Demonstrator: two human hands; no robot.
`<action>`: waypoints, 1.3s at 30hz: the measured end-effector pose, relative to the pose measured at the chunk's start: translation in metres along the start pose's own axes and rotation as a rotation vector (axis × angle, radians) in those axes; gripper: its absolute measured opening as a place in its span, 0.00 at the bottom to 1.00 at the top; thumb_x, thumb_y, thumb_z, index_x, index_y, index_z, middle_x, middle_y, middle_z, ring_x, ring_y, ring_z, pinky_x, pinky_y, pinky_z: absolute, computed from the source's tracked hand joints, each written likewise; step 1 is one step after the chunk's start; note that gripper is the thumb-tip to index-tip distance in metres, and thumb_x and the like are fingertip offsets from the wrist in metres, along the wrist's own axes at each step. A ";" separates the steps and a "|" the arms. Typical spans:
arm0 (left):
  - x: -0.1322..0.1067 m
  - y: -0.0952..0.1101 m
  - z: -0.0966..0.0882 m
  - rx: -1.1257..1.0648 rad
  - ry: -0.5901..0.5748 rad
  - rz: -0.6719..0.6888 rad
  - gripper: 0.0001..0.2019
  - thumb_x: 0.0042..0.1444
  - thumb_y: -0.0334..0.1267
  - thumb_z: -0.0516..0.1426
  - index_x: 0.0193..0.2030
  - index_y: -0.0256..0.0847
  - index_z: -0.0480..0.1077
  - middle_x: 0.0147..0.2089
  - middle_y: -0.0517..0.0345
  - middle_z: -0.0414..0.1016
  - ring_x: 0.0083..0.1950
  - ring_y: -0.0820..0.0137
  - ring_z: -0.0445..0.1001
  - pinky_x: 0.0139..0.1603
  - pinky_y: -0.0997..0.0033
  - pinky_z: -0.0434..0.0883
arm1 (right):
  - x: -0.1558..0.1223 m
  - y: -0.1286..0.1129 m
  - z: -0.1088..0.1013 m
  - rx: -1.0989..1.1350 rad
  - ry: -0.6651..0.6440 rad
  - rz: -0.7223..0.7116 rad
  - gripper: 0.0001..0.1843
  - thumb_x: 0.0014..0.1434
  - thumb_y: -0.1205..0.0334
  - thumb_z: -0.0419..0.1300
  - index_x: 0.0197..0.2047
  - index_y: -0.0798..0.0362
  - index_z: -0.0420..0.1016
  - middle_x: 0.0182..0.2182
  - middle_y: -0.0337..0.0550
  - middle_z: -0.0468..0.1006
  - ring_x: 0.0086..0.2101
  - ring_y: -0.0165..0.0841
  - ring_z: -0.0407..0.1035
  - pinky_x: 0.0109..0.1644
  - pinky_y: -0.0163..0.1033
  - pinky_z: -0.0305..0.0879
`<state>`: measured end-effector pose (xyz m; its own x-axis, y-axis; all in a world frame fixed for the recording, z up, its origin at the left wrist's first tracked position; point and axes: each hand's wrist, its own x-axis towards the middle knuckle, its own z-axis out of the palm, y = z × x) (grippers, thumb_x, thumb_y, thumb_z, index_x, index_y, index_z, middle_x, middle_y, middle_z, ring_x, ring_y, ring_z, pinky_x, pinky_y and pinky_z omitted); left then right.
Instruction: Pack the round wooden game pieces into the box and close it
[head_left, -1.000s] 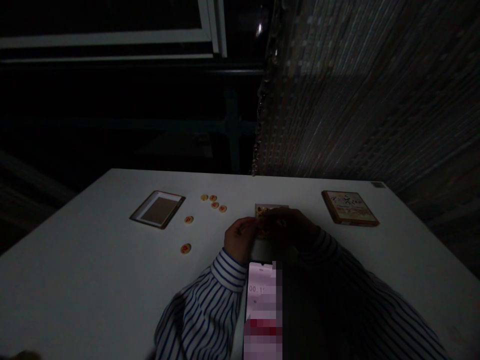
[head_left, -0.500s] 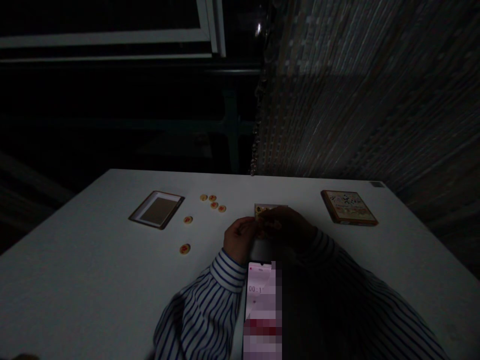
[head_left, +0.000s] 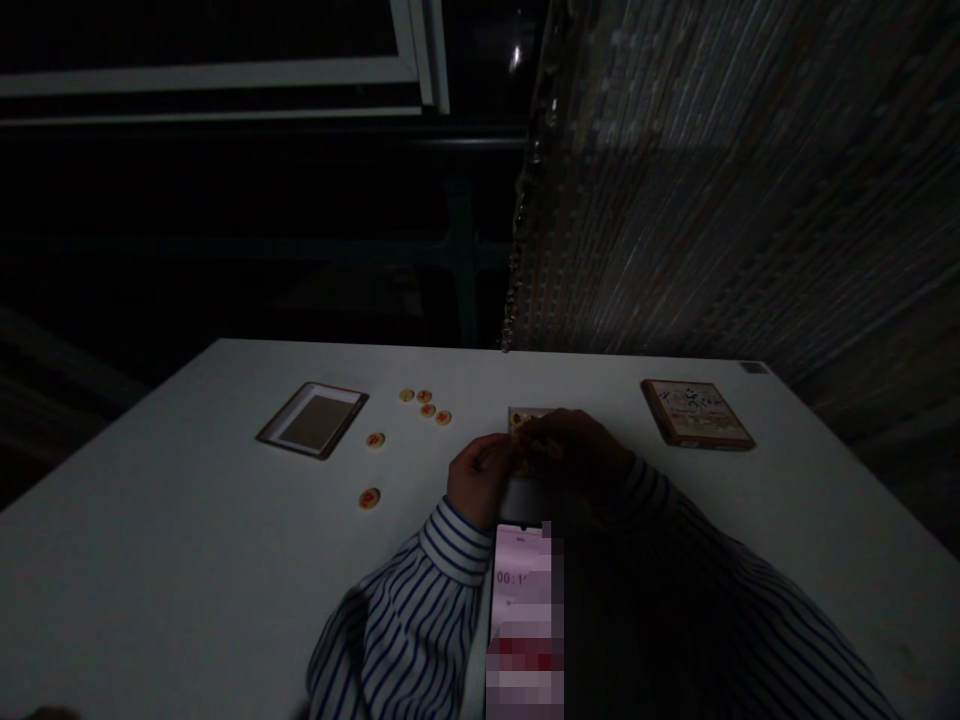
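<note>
My left hand (head_left: 478, 478) and my right hand (head_left: 574, 450) meet over a small tan box or tray (head_left: 525, 416) near the middle of the white table (head_left: 187, 560). Both hands have their fingers curled around something small at that box; the dim light hides what it is. Round pale discs with red marks lie to the left: a cluster of several discs (head_left: 425, 404), one disc (head_left: 375, 440) and another disc (head_left: 369, 497) nearer me. Both arms wear blue-striped sleeves.
An open shallow box (head_left: 312, 419) with a brown inside lies at the left back. A printed square box (head_left: 696, 413) sits at the right back. A lit phone (head_left: 523, 610) lies between my forearms. A bead curtain (head_left: 712, 180) hangs behind the table.
</note>
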<state>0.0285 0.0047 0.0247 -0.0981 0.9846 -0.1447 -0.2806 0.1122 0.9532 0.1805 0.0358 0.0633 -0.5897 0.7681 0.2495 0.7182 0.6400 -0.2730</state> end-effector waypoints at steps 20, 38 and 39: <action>0.004 -0.005 -0.005 0.175 0.118 0.135 0.08 0.39 0.37 0.60 0.28 0.37 0.72 0.25 0.57 0.75 0.28 0.71 0.73 0.28 0.75 0.69 | -0.013 0.024 -0.025 -0.093 0.047 0.060 0.14 0.52 0.58 0.55 0.41 0.54 0.72 0.35 0.47 0.77 0.35 0.36 0.70 0.38 0.39 0.62; 0.006 -0.019 -0.009 0.328 0.063 0.169 0.10 0.44 0.37 0.58 0.33 0.35 0.72 0.27 0.56 0.76 0.29 0.71 0.74 0.31 0.74 0.71 | -0.017 0.042 -0.028 -0.241 -0.144 0.272 0.15 0.55 0.57 0.52 0.44 0.53 0.70 0.35 0.45 0.76 0.35 0.35 0.69 0.37 0.37 0.59; 0.006 -0.020 -0.009 0.346 0.064 0.186 0.10 0.44 0.37 0.57 0.33 0.35 0.72 0.27 0.55 0.76 0.30 0.71 0.74 0.31 0.75 0.71 | -0.017 0.043 -0.028 -0.246 -0.154 0.280 0.15 0.55 0.57 0.51 0.44 0.53 0.70 0.35 0.45 0.76 0.35 0.35 0.69 0.37 0.37 0.59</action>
<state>0.0248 0.0068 0.0025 -0.1790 0.9833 0.0330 0.0850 -0.0179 0.9962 0.2317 0.0498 0.0734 -0.3942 0.9177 0.0498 0.9147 0.3970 -0.0759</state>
